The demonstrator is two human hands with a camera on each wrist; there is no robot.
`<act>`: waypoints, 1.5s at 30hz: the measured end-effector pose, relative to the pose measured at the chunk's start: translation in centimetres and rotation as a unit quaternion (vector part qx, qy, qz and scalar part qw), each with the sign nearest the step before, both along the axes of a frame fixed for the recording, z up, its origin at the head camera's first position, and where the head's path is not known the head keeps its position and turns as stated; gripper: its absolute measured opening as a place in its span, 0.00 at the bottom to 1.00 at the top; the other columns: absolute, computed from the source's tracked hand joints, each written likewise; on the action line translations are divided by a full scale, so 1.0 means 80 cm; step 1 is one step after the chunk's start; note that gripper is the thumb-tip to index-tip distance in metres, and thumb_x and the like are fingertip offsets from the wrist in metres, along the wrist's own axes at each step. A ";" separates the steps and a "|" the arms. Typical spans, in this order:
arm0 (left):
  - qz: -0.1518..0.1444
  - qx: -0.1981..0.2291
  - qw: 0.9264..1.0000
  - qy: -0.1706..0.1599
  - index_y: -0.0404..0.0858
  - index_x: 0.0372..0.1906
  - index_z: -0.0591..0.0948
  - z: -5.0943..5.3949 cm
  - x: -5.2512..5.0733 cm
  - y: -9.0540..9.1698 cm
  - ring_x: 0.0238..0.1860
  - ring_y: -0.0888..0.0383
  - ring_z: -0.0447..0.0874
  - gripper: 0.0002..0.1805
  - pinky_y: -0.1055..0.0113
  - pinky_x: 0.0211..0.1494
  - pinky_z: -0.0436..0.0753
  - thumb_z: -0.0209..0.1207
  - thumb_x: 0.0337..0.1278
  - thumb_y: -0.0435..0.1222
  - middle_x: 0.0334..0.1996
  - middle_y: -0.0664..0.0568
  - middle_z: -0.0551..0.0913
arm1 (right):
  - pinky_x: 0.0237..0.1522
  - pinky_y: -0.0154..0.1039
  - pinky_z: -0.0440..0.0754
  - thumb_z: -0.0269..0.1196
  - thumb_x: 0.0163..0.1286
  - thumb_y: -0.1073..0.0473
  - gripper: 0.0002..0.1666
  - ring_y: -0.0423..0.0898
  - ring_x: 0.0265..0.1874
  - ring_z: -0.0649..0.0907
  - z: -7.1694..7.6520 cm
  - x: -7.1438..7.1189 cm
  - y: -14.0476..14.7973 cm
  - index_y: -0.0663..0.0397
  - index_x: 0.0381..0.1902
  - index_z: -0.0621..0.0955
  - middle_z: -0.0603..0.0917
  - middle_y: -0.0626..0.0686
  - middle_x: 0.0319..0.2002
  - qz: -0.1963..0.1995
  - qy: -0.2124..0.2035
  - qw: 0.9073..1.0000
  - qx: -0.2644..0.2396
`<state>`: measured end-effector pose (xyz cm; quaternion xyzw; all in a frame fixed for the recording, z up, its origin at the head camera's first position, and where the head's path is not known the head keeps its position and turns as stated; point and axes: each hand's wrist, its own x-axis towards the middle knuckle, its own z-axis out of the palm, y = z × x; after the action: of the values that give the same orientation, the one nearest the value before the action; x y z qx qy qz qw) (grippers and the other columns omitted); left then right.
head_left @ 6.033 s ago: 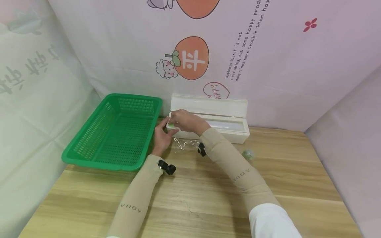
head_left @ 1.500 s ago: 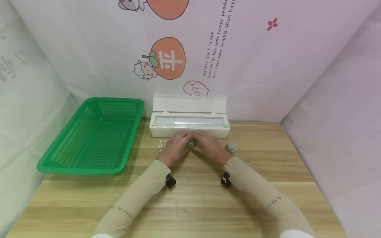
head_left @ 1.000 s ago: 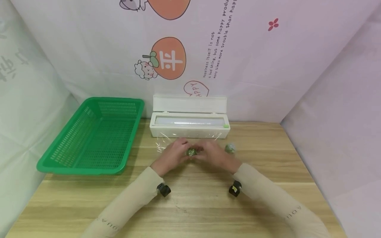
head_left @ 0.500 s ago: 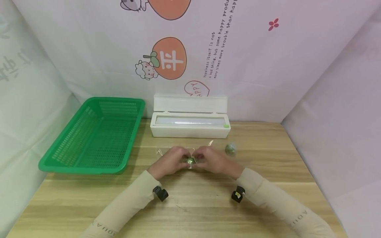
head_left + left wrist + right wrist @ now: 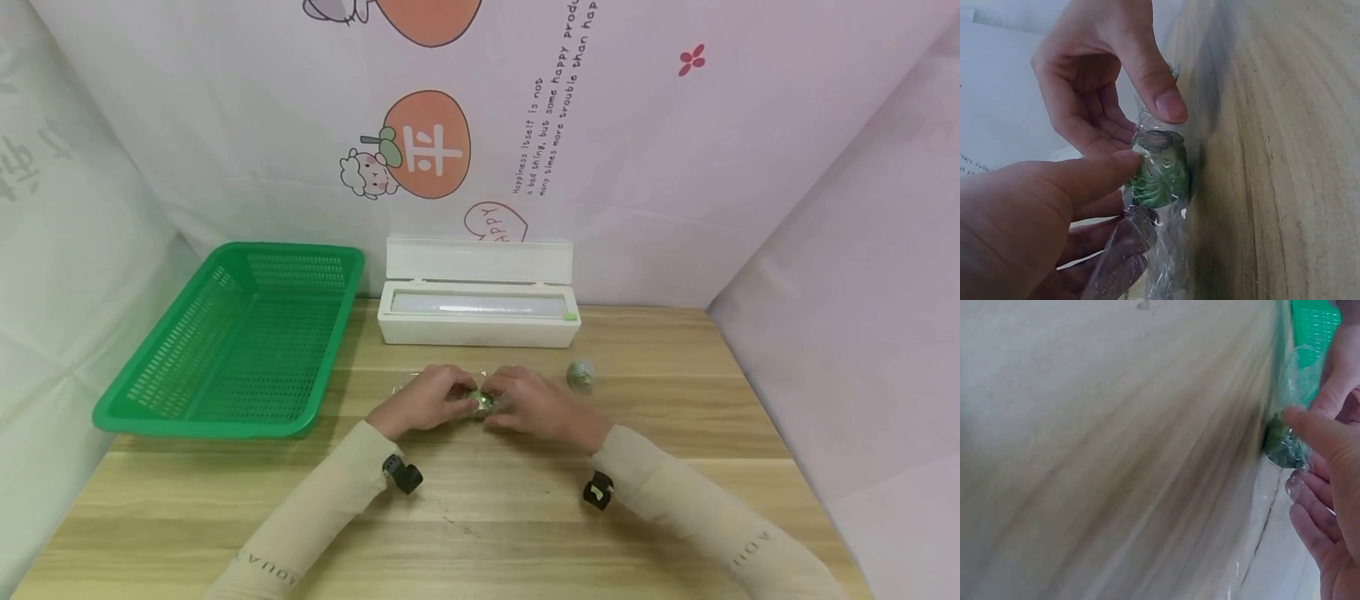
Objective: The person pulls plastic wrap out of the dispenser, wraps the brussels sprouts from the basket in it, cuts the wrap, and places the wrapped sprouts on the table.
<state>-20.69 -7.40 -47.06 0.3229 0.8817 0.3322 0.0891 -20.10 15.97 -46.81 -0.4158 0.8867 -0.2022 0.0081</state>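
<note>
Close to the table in front of the white box, both hands meet at a small green cabbage-like ball with a greyish round stem end. Clear cling film lies crumpled around it. My left hand holds the ball, its thumb on the side and its fingers curled behind and under the film. From the other side my right hand gathers film between thumb and curled fingers, its thumb near the ball's top in the right wrist view. In the head view, fingers partly hide the ball.
A white cling film box stands lid-up at the back wall, a film roll inside and a green slider at its right end. Left is a green basket. A film-wrapped green ball lies to the right.
The green slider has gone from the box's left end to its right. Both hands have drawn the ball and film away from the box. The spread film has become gathered between the hands.
</note>
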 end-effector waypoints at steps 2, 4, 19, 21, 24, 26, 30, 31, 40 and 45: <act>0.006 0.002 1.000 0.015 0.33 0.53 0.87 0.000 0.001 -0.002 0.49 0.52 0.88 0.14 0.54 0.57 0.89 0.67 0.69 0.37 0.48 0.44 0.90 | 0.49 0.33 0.90 0.76 0.67 0.52 0.21 0.42 0.46 0.87 -0.001 -0.003 -0.003 0.55 0.53 0.87 0.88 0.49 0.49 -0.002 -0.006 1.000 0.000; 0.014 -0.002 0.999 0.037 0.33 0.55 0.86 0.000 0.003 -0.004 0.53 0.50 0.88 0.17 0.55 0.61 0.89 0.68 0.69 0.39 0.52 0.44 0.89 | 0.50 0.33 0.90 0.76 0.67 0.52 0.20 0.42 0.45 0.87 -0.003 -0.008 -0.006 0.55 0.53 0.87 0.89 0.49 0.48 -0.003 -0.008 1.000 0.000; 0.012 -0.019 0.985 0.170 0.38 0.52 0.88 -0.014 0.005 -0.001 0.55 0.51 0.86 0.20 0.57 0.64 0.88 0.77 0.55 0.36 0.50 0.49 0.89 | 0.56 0.37 0.90 0.73 0.71 0.51 0.16 0.42 0.49 0.90 -0.003 -0.044 -0.009 0.52 0.51 0.89 0.92 0.50 0.49 -0.019 -0.129 0.991 -0.032; 0.013 -0.017 0.985 0.173 0.38 0.51 0.88 -0.017 0.001 0.000 0.53 0.52 0.87 0.18 0.58 0.63 0.88 0.76 0.56 0.36 0.49 0.49 0.89 | 0.58 0.39 0.90 0.72 0.72 0.50 0.16 0.43 0.50 0.90 -0.003 -0.045 -0.009 0.52 0.52 0.89 0.92 0.50 0.50 -0.021 -0.132 0.990 -0.034; 0.014 -0.017 0.986 0.164 0.38 0.51 0.88 -0.018 -0.005 0.001 0.53 0.52 0.88 0.16 0.57 0.64 0.88 0.75 0.59 0.35 0.49 0.49 0.90 | 0.59 0.41 0.89 0.72 0.72 0.48 0.19 0.44 0.52 0.90 -0.003 -0.046 -0.008 0.51 0.54 0.89 0.92 0.49 0.51 -0.032 -0.111 0.993 -0.034; 0.014 -0.012 0.988 0.151 0.38 0.51 0.88 -0.017 -0.009 0.001 0.52 0.51 0.88 0.16 0.57 0.63 0.88 0.74 0.59 0.34 0.48 0.48 0.91 | 0.61 0.43 0.89 0.73 0.70 0.47 0.21 0.45 0.53 0.89 -0.002 -0.045 -0.006 0.51 0.55 0.87 0.91 0.50 0.52 -0.043 -0.086 0.995 -0.037; 0.018 -0.005 0.995 0.098 0.36 0.52 0.88 -0.014 -0.020 0.001 0.52 0.52 0.89 0.15 0.57 0.64 0.88 0.73 0.60 0.33 0.48 0.48 0.91 | 0.60 0.44 0.88 0.76 0.66 0.49 0.23 0.46 0.52 0.88 0.003 -0.039 -0.004 0.52 0.55 0.87 0.91 0.50 0.51 -0.044 -0.027 0.997 -0.052; 0.021 -0.004 0.996 0.082 0.37 0.53 0.88 -0.014 -0.022 0.000 0.52 0.52 0.89 0.15 0.57 0.64 0.88 0.72 0.61 0.33 0.49 0.48 0.91 | 0.60 0.42 0.89 0.77 0.66 0.51 0.22 0.46 0.52 0.89 0.002 -0.038 -0.005 0.53 0.54 0.87 0.91 0.50 0.51 -0.035 -0.010 0.998 -0.056; 0.041 -0.013 0.998 0.055 0.36 0.61 0.85 -0.014 -0.036 0.000 0.59 0.50 0.87 0.19 0.55 0.68 0.86 0.67 0.69 0.38 0.57 0.46 0.89 | 0.60 0.41 0.89 0.79 0.62 0.55 0.24 0.48 0.52 0.89 -0.007 -0.037 -0.013 0.58 0.52 0.87 0.90 0.53 0.51 -0.018 0.074 0.997 -0.028; 0.066 -0.012 0.991 0.112 0.35 0.62 0.84 -0.008 -0.030 -0.002 0.65 0.46 0.83 0.20 0.52 0.73 0.82 0.67 0.69 0.37 0.60 0.44 0.87 | 0.59 0.39 0.89 0.79 0.62 0.54 0.24 0.44 0.50 0.88 -0.010 -0.047 -0.013 0.55 0.53 0.87 0.90 0.50 0.50 -0.030 0.039 0.999 -0.018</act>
<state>-23.08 -7.54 -47.72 0.2983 0.9094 0.2885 -0.0283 -23.87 14.92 -47.61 -0.3969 0.8945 -0.2019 -0.0404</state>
